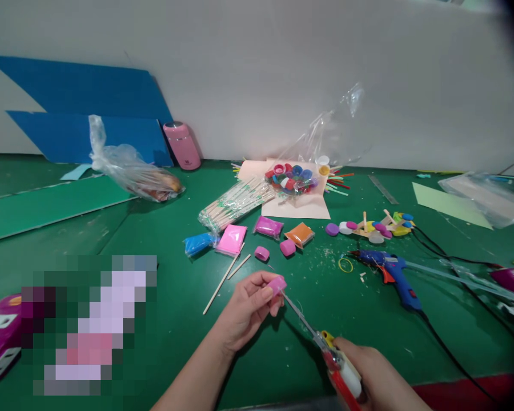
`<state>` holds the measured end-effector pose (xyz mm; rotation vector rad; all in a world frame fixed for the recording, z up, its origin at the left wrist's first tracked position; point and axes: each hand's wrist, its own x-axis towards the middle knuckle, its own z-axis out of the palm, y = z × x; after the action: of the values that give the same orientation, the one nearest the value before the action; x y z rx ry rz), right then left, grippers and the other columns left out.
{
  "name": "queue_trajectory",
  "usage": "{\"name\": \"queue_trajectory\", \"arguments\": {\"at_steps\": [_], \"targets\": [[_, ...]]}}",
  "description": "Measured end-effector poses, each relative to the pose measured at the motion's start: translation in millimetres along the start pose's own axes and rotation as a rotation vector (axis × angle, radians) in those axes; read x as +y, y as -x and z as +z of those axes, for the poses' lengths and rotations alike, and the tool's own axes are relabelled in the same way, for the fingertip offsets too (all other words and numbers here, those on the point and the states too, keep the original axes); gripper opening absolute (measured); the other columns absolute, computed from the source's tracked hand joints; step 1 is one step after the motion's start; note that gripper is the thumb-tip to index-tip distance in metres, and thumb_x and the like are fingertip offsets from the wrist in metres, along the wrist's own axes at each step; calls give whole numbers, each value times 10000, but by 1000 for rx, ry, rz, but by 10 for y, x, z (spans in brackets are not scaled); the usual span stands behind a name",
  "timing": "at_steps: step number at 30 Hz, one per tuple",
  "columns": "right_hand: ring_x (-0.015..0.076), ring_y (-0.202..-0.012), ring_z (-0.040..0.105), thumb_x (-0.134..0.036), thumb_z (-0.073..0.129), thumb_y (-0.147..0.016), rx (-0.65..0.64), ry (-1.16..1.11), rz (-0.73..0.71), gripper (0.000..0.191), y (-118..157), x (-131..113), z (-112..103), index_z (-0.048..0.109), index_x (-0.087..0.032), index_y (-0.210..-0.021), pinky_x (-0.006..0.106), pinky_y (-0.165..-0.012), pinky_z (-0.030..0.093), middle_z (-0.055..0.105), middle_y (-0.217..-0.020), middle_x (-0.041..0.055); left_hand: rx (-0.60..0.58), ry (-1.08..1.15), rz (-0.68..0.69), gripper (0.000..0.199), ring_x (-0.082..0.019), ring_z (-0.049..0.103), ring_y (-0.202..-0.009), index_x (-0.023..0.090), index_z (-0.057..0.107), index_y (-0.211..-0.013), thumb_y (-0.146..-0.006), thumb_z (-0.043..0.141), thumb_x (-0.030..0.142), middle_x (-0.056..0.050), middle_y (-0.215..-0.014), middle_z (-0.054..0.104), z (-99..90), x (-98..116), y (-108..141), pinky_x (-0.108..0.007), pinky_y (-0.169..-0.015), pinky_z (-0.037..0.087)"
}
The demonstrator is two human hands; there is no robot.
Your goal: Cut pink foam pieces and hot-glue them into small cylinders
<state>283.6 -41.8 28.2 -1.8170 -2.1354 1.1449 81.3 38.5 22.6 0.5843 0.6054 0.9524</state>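
Between the fingers of my left hand [255, 302] is a small pink cap [276, 284]. My right hand [364, 368] is wrapped round a tool with red, white and yellow handle parts [342, 374]. Its thin metal shaft [300, 314] reaches up and left, and the tip meets the pink cap. Two more pink caps, one on its side [262, 253] and one beside it [288, 247], lie just beyond my left hand. Left of them are two thin wooden sticks [223, 282]. A blue glue gun [389, 268] lies to the right.
Clay packets [232, 239], a bag of sticks [235, 202] and bottle caps in plastic [293, 178] lie farther back. A pink flask [183, 147] stands by the wall. Black cable [449, 357] crosses the right side; a purple power strip [2, 337] is at left.
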Motion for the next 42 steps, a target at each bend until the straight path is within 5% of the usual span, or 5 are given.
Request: {"name": "queue_trajectory", "arguments": {"at_steps": [5, 19, 28, 42], "targets": [[161, -545, 582, -243, 489, -692, 16, 29, 12, 24, 7, -64, -50, 497, -220, -694, 190, -467, 357, 641, -622, -4, -17, 4, -18, 163, -62, 437, -452, 117, 580, -762, -703, 607, 267, 4, -553, 524, 12, -11, 2, -197, -491, 289], [146, -445, 523, -337, 586, -594, 130, 129, 70, 288, -7, -69, -17, 499, -217, -842, 196, -416, 327, 633, -609, -7, 113, -155, 110, 203, -106, 555, -583, 154, 557, -807, -638, 668, 169, -28, -772, 609, 47, -25, -14, -246, -609, 402], [198, -558, 583, -362, 581, -603, 14, 177, 97, 293, 15, -89, -136, 500, -222, -846, 217, -454, 363, 652, -686, 29, 163, -237, 186, 199, -104, 556, -553, 160, 541, -779, -631, 675, 167, -2, -687, 614, 44, -51, -16, -235, -572, 415], [220, -630, 560, -333, 656, -552, 147, 257, 133, 419, 16, -143, -161, 522, -217, -932, 262, -531, 366, 635, -744, 20, 165, -303, 203, 235, -119, 576, -610, 174, 529, -846, -650, 654, 135, 3, -733, 592, 40, -84, -16, -254, -613, 436]]}}
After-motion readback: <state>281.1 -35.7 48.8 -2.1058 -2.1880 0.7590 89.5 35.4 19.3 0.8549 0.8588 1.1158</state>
